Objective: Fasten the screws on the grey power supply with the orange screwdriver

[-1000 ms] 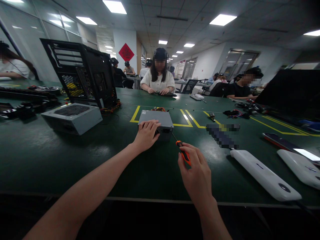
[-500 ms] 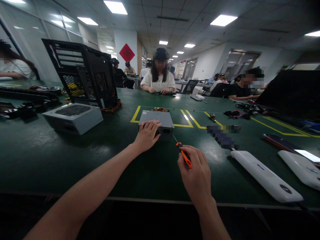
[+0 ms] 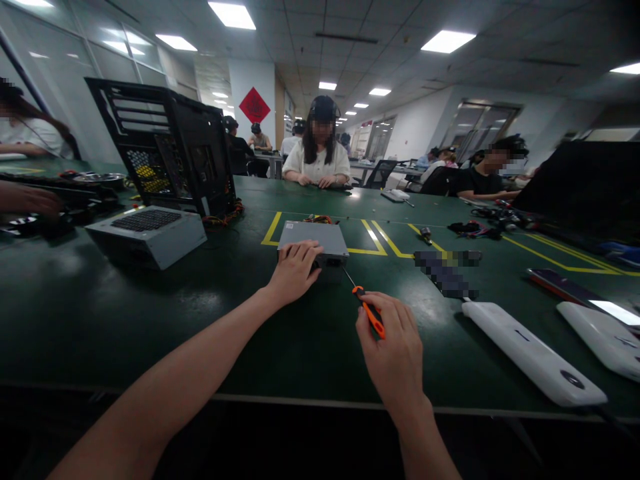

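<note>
A grey computer power supply (image 3: 327,241) lies on the green table in front of me, coloured cables showing behind it. My left hand (image 3: 295,270) grips its near left part, fingers over the top and thumb against the front face. In my right hand (image 3: 393,333) is a screwdriver (image 3: 371,313) with an orange and black handle, held between thumb and fingers. Its thin shaft slants up and left, and the tip is at the lower right of the power supply's front face. Whether the tip sits in a screw is too small to tell.
At left stand a second power supply (image 3: 147,237) and a black computer case (image 3: 170,147). White power banks (image 3: 535,353) lie on the right, near cables (image 3: 475,229). A co-worker's hand (image 3: 33,200) reaches over dark parts at far left. Another person (image 3: 320,150) sits opposite.
A co-worker's hand has come into view at the far left, over the dark parts. My hands, the screwdriver and the power supply have hardly moved.
</note>
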The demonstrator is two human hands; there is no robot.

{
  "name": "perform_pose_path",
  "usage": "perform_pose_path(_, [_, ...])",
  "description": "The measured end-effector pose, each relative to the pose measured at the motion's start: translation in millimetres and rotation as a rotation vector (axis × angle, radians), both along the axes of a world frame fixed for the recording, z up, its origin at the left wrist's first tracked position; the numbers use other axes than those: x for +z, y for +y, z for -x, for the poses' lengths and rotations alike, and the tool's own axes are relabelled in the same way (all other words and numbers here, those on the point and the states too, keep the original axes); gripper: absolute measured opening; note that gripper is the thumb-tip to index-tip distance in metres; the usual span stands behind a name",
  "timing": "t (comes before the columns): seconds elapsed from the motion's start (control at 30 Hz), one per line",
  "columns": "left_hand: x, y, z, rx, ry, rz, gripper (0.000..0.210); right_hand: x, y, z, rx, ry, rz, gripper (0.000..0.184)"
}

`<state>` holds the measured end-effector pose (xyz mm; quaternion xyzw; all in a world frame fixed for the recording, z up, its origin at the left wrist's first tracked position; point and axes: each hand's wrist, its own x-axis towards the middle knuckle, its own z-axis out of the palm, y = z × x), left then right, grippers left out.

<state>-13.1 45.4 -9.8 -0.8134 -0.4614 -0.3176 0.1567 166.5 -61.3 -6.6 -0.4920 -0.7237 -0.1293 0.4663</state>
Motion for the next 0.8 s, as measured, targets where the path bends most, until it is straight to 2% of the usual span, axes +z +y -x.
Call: perform_pose_path(0.8, [0.0, -1.1, 0.6, -0.006, 0.003, -0.002, 0.038, -0.5, 2.5, -3.9, 0.012, 0.051, 0.035, 0.015])
